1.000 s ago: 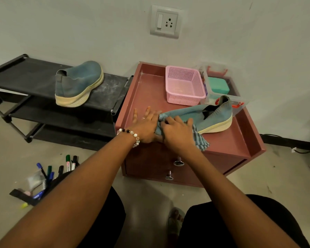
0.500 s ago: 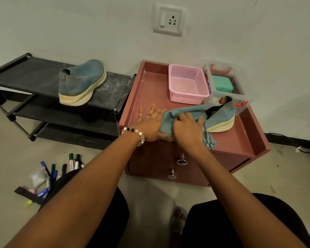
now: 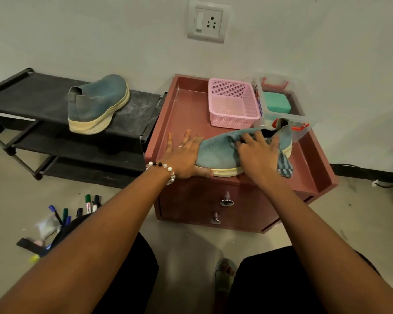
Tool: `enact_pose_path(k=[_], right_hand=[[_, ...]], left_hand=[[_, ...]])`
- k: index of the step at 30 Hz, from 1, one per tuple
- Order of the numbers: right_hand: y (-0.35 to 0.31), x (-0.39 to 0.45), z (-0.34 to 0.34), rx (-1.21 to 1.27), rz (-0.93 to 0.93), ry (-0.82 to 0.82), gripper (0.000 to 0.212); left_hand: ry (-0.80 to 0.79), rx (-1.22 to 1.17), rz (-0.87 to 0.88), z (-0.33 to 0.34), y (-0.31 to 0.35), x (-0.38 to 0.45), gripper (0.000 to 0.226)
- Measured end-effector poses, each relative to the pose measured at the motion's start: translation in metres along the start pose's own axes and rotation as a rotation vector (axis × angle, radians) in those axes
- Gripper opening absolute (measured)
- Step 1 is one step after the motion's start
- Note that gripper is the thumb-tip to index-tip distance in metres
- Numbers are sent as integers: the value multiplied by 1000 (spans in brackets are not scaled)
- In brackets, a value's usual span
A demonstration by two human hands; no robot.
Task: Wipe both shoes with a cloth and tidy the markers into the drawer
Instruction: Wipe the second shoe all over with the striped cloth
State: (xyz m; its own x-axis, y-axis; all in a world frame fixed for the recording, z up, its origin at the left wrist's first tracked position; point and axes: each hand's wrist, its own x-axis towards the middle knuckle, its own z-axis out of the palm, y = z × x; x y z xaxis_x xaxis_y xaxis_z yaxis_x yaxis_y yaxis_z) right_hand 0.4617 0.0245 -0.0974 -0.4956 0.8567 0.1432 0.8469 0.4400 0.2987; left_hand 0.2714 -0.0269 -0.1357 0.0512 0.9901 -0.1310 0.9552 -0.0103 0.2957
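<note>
- Grey floor (image 3: 14, 200) and a pale wall surround the red drawer cabinet (image 3: 241, 200), my landmark.
- Left of the cabinet, on the floor, the markers (image 3: 77, 211) lie scattered near my left arm.
- Left of the cabinet, a black rack (image 3: 32, 98) carries the first shoe (image 3: 95, 105).
- On the cabinet's top, near its front edge, the second shoe (image 3: 218, 152) lies on its sole.
- My left hand (image 3: 184, 155) rests flat at that shoe's toe, fingers straight and spread.
- My right hand (image 3: 256, 152) presses the cloth (image 3: 284, 164) onto the shoe, fingers curled over it.
- Behind the shoe, on the cabinet, stands a pink basket (image 3: 234, 105).
</note>
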Motion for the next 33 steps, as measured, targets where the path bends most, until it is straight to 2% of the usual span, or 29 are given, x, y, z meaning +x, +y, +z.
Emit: enact_pose_path(k=[3,7,14,18,21,23,28,31,33], right_hand=[[8,-1,4,-34,146,-46,33],[3,1,-1,-16,136,-84,34],[-65,-8,-13,284,-221,-89,34],[-48,-8,-15,449,-306,-110,34],[-22,-8,-9,399,-363,-124,53],[-4,-2,-8,273,-284,-130,58],[4,4,3,168,79,-52,38],[-20,-4,5,110,187,-7,33],[-32,-10,2,136,195,-36,36]], left_hand=[[4,4,-2,1,0,0,114],[-1,-46,6,3,1,2,115],[-30,-18,1,3,1,2,108],[-42,-31,2,2,0,3,114],[-33,-26,-12,2,0,2,118],[-28,-27,-17,1,1,1,117],[-11,-16,-15,-1,1,1,115],[-5,0,-14,0,2,1,115],[-1,14,-18,1,4,1,115]])
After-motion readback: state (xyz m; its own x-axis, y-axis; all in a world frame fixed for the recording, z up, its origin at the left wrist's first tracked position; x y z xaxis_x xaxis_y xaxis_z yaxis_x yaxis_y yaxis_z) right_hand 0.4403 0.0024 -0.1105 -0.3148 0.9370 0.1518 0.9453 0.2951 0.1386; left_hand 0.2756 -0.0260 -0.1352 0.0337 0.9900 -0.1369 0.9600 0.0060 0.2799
